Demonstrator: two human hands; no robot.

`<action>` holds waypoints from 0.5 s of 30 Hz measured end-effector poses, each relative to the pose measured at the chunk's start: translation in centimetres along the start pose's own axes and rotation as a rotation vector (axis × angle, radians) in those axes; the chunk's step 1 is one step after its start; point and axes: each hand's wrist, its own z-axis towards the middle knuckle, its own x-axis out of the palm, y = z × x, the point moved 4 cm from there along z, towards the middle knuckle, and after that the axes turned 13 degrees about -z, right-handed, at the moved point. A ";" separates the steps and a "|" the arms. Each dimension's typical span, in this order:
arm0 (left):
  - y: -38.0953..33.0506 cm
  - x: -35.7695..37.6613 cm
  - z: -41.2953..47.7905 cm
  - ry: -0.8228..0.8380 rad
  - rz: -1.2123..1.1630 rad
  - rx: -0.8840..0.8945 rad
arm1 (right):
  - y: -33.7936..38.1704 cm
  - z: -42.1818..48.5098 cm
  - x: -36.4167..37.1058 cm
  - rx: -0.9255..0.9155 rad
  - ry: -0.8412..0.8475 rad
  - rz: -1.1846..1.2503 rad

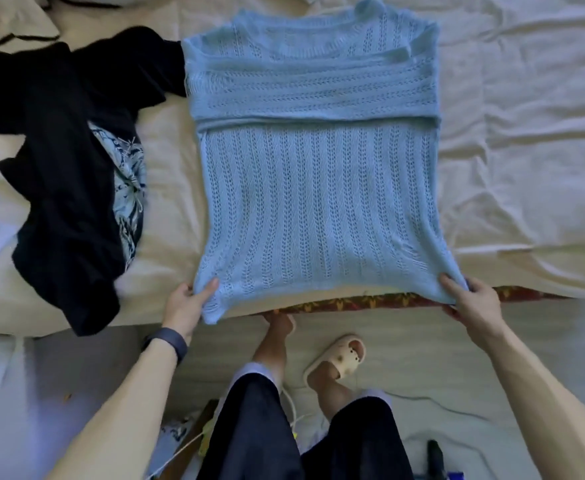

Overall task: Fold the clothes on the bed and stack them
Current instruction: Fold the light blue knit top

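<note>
At the bed [526, 133] edge, the left hand [183, 306] and right hand [474, 299] pinch the blue knit top [318, 202] by its hem corners. The open knit looks light, limp and stretchy; corner holds suit it best.

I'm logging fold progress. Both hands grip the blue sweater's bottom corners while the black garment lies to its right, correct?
Not quite. The head view shows the black garment lying left of the blue sweater, not right. The left hand and right hand do grip its bottom corners.
</note>
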 end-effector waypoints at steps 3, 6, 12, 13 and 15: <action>0.0 -1.7 -1.6 -0.020 -0.073 0.030 | -1.1 -0.6 -2.4 -0.015 -0.025 0.113; 0.4 -1.0 -3.3 0.003 -0.037 0.056 | -1.7 -1.0 -2.5 -0.036 0.065 0.062; 1.4 1.4 -3.2 -0.098 0.292 0.111 | -0.7 0.2 -1.1 -0.104 -0.056 -0.375; 1.1 1.6 -2.8 -0.122 0.342 0.114 | -0.1 0.3 -0.8 -0.099 -0.061 -0.402; 0.2 2.2 -2.1 -0.158 0.389 0.103 | 1.4 0.7 -0.3 -0.115 -0.100 -0.434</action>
